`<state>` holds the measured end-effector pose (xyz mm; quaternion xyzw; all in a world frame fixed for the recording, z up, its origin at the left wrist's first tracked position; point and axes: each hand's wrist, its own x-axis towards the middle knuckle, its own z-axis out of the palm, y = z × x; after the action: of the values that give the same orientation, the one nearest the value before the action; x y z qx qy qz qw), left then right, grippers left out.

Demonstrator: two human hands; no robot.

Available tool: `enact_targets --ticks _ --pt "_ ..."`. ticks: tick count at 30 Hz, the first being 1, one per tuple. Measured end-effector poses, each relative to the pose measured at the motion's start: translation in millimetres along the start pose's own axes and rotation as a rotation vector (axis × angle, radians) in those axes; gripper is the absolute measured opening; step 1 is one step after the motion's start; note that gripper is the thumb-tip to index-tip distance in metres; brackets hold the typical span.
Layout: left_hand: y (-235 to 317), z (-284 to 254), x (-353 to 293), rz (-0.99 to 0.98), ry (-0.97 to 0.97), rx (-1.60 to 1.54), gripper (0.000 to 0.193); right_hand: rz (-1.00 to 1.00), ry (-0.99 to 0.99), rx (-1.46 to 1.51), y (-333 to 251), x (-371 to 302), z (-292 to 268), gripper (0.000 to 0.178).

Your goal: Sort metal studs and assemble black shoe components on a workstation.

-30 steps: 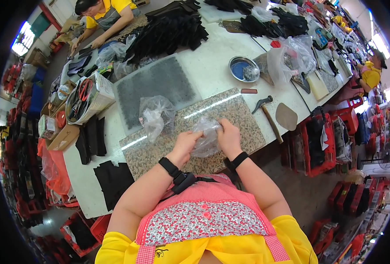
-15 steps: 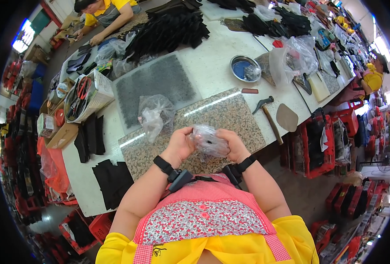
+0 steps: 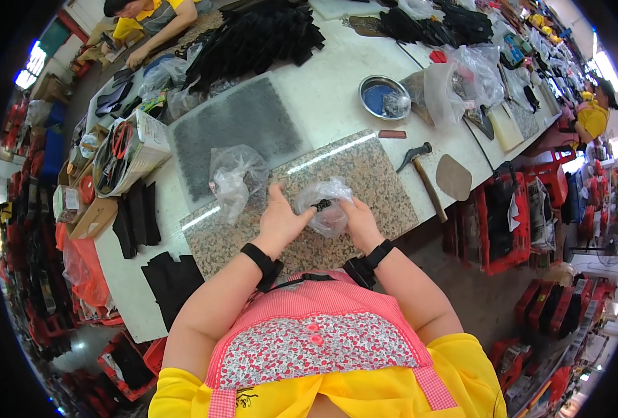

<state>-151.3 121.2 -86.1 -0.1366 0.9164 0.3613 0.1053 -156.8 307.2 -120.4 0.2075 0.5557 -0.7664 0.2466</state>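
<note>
A clear plastic bag [image 3: 331, 217] rests over the speckled stone slab [image 3: 385, 184] in front of me, its mouth spread. Small dark pieces [image 3: 321, 205] show inside it; their kind is too small to make out. My left hand [image 3: 283, 221] is open at the bag's left side, index finger stretched forward and apart from the thumb. The thumb tip reaches into the bag beside the dark pieces. On the right side, my right hand [image 3: 360, 221] pinches the bag's edge between thumb and fingers.
Another crumpled clear bag [image 3: 235, 182] lies left of my hands, partly on a dark grey mat [image 3: 242, 129]. To the right are a hammer [image 3: 426, 180], a brown flat piece [image 3: 454, 178] and a metal bowl [image 3: 384, 97]. Black strips [image 3: 256, 38] pile up farther back. A co-worker [image 3: 162, 28] sits far left.
The bundled bag has been opened out and lowered toward the slab. My left hand has let go of its side and spread its fingers; the dark pieces now show more.
</note>
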Motion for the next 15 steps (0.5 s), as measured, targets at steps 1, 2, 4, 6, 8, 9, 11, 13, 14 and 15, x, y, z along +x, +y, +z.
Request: enact_targets --ticks 1,2,4,6,8,9,11,13,14,15 --pt "-3 2 4 -0.002 -0.001 0.002 0.077 0.001 -0.032 0.058 0 1 2 0.029" --pt "-6 6 10 -0.16 -0.147 -0.143 0.073 0.004 -0.031 0.06 -1 1 2 0.029" --pt "-19 18 18 -0.325 -0.292 -0.288 0.069 0.063 -0.06 -0.132 -2 0 4 0.032" --pt "-33 33 21 -0.073 -0.183 -0.22 0.059 -0.403 0.196 -0.565 -5 -1 3 0.03" --pt "-17 30 20 -0.057 -0.181 -0.173 0.057 -0.868 0.459 -0.989 -22 -7 4 0.028" --pt "-12 26 18 -0.043 -0.167 -0.129 0.055 -1.048 0.299 -0.952 -46 -20 12 0.026" --pt "-6 26 19 -0.045 -0.168 -0.122 0.054 -1.222 0.143 -0.904 -57 -27 15 0.026" --pt "-4 25 19 -0.041 -0.163 -0.116 0.053 -1.104 -0.422 -1.016 -47 -24 18 0.02" --pt "-6 25 19 0.017 -0.128 -0.087 0.051 -0.968 -0.465 -1.112 -38 -19 17 0.017" --pt "-8 24 17 0.074 -0.09 -0.057 0.049 -0.971 -0.469 -1.111 -24 -7 10 0.017"
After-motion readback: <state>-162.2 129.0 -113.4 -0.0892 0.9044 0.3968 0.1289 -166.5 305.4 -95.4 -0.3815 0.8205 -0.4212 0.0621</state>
